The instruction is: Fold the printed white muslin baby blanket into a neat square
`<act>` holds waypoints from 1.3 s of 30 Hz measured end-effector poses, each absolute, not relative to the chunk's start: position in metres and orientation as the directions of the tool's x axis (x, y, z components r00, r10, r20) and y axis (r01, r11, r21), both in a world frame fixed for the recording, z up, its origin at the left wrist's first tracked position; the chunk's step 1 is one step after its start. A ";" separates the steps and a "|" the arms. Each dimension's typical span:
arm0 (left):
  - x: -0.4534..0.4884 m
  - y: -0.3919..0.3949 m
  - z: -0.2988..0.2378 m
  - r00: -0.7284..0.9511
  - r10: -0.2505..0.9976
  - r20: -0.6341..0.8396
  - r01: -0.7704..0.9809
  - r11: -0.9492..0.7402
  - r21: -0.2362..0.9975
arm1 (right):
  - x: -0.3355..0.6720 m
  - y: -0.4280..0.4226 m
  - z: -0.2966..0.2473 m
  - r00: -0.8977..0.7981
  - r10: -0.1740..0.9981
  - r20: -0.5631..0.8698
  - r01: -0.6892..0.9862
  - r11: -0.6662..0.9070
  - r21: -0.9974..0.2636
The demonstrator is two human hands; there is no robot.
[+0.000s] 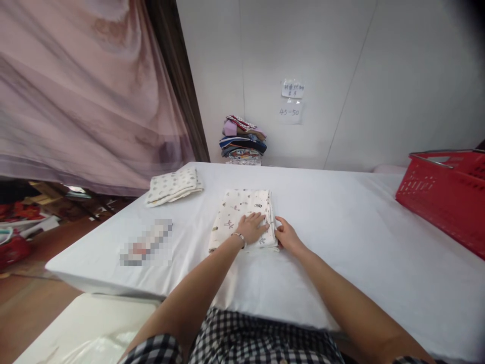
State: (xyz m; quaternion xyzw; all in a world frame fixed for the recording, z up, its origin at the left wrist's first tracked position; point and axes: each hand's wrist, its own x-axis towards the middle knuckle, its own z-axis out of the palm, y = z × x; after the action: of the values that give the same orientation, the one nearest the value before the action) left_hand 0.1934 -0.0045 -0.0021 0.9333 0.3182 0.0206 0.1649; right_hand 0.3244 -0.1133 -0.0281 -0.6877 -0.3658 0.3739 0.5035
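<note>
A folded white cloth (229, 210) printed with small plants and figures lies on the white-covered table in front of me. My left hand (252, 228), with a bracelet at the wrist, rests flat on top of it, fingers spread. At the cloth's right edge, my right hand (287, 235) has its fingers bent around the stacked layers; some fingertips are hidden there. Another folded white cloth (174, 186) with a grey-green leaf-like print sits at the table's far left corner.
A pixelated object (147, 243) lies on the left of the table (341, 212). A red basket (447, 194) with a metal handle stands at the right. Behind the far edge is a stack of folded fabrics (243, 141). A pink curtain (87, 86) hangs at left.
</note>
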 end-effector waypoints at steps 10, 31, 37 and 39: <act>0.189 -0.013 0.000 0.790 0.613 0.027 0.572 -0.752 0.327 | 0.322 -0.121 -0.026 0.445 0.868 -0.220 0.010 -0.250 -0.968; 0.183 -0.024 -0.005 0.817 0.577 0.011 0.552 -0.787 0.274 | 0.342 -0.070 -0.029 0.594 0.799 -0.095 0.210 -0.268 -0.940; 0.184 -0.021 -0.003 0.810 0.587 0.008 0.557 -0.773 0.302 | 0.343 -0.071 -0.034 0.573 0.811 -0.116 0.231 -0.296 -0.927; 0.185 -0.021 -0.002 0.804 0.594 0.025 0.559 -0.770 0.308 | 0.344 -0.072 -0.033 0.566 0.815 -0.124 0.241 -0.308 -0.920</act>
State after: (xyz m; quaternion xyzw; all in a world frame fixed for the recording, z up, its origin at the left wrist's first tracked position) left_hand 0.1853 -0.0212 -0.0016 0.9388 0.3069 0.0607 0.1441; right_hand 0.3439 -0.0718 -0.0331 -0.7491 -0.3525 0.3046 0.4710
